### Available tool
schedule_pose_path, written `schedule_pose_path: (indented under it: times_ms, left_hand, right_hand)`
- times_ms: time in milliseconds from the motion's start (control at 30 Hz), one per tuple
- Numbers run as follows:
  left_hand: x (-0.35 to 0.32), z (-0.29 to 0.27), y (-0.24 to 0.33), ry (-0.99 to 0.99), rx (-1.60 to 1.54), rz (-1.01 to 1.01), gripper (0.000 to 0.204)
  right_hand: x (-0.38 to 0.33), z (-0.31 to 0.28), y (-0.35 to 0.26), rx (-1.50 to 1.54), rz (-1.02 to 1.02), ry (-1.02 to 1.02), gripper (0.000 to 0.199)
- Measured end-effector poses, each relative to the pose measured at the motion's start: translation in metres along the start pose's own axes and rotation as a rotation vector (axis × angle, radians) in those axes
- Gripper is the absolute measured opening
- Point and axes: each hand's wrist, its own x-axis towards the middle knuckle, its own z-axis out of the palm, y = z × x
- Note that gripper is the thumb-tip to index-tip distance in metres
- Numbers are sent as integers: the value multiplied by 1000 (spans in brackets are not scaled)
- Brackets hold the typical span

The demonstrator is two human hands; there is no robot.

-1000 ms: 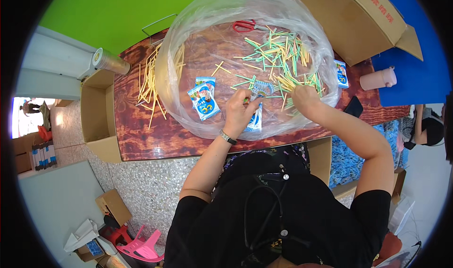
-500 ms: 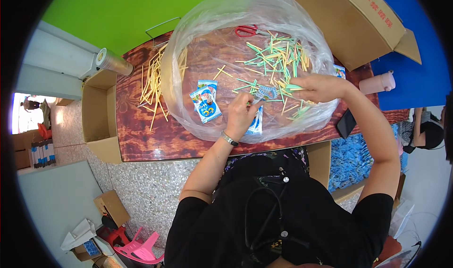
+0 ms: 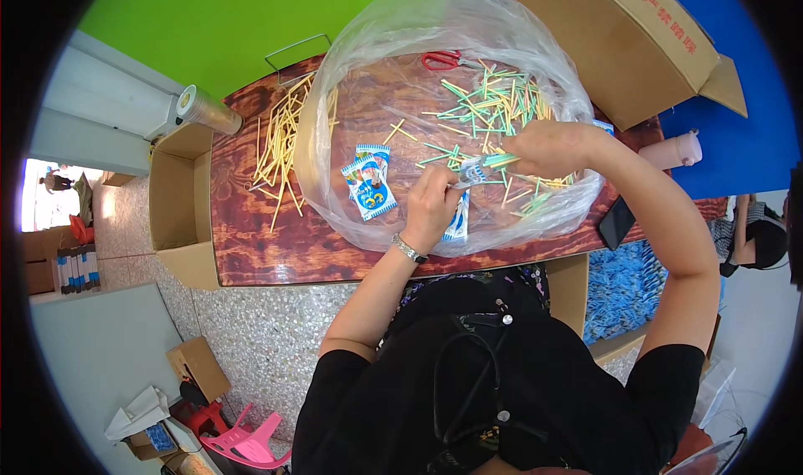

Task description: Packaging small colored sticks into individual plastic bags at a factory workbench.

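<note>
My left hand [image 3: 430, 201] is closed on a small blue-and-white packet [image 3: 473, 171], holding it over the clear plastic bag [image 3: 335, 186] spread on the table. My right hand [image 3: 548, 147] grips a few green and yellow thin sticks [image 3: 499, 160]. Their tips meet the packet's right end; whether they are inside I cannot tell. Loose green and yellow sticks [image 3: 495, 100] lie in a heap beyond my right hand. Two printed packets [image 3: 370, 192] overlap left of my left hand, and another packet [image 3: 457, 220] lies partly hidden beside its wrist.
Yellow sticks [image 3: 283, 145] are piled at the table's left. Red-handled scissors [image 3: 442, 60] lie at the back. A black phone [image 3: 615, 222] and pink bottle [image 3: 672, 150] are at right. Cardboard boxes [image 3: 611, 48] stand around; one holds blue packets [image 3: 623, 291]. Another person [image 3: 753, 237] is far right.
My right hand has moved left, bringing its sticks up to the packet's end. The packet has turned slightly in my left hand. The whole view has shifted a little.
</note>
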Motion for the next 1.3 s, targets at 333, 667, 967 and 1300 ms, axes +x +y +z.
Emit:
schedule_pose_path:
  times_ms: [333,667,967,1300]
  left_hand:
    - [4,1,9,36,2,0,31]
    - [-6,-13,6,-21,-523,-382,29]
    - [-40,-100,-50,-49,-199,-568,27]
    - [-16,-87,-38,81,573,-166,51]
  right_hand:
    - [0,-5,-36,-63,-36,277,32]
    - [13,9,-41,455,-310,319,67]
    - [80,132,-20,188,213,443,37]
    - [82,143,-16,-34,218,557,28]
